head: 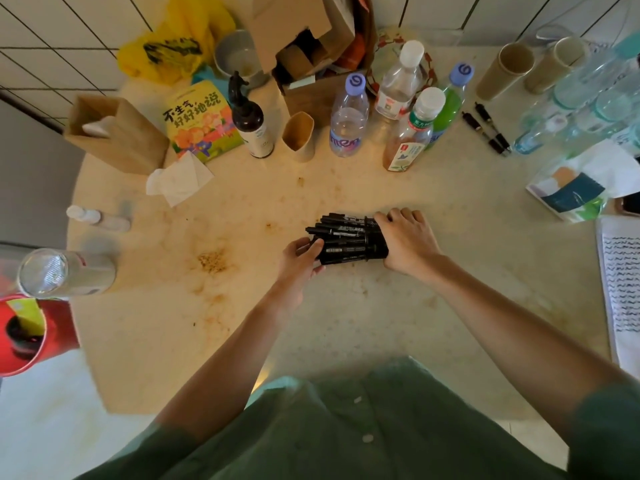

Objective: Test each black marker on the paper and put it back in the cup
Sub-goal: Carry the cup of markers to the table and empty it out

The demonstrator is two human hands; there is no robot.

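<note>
**Both hands on the bundle of black markers**

A bundle of black markers [346, 239] lies on its side near the middle of the round bench [346, 323], the markers pointing left. The right hand [408, 242] wraps over the right end of the bundle, fingers curled across the top — its grip is closed around the markers, and whether a cup sits under that hand cannot be told. The left hand [301, 259] meets the left end, thumb and fingers pinching the tip of one of the lower markers.

The paper [620, 289], covered in rows of black squiggles, lies at the right edge of the bench, well apart from the hands. Two more markers [486, 133] lie loose toward the back right, near a row of paper cups [509, 69]. Further back stand several plastic bottles [348, 119], a dark pump bottle [249, 123], a small brown cup [298, 136] and a yellow book [201, 121] — with a crumpled tissue [178, 178] just in front of the book.
</note>
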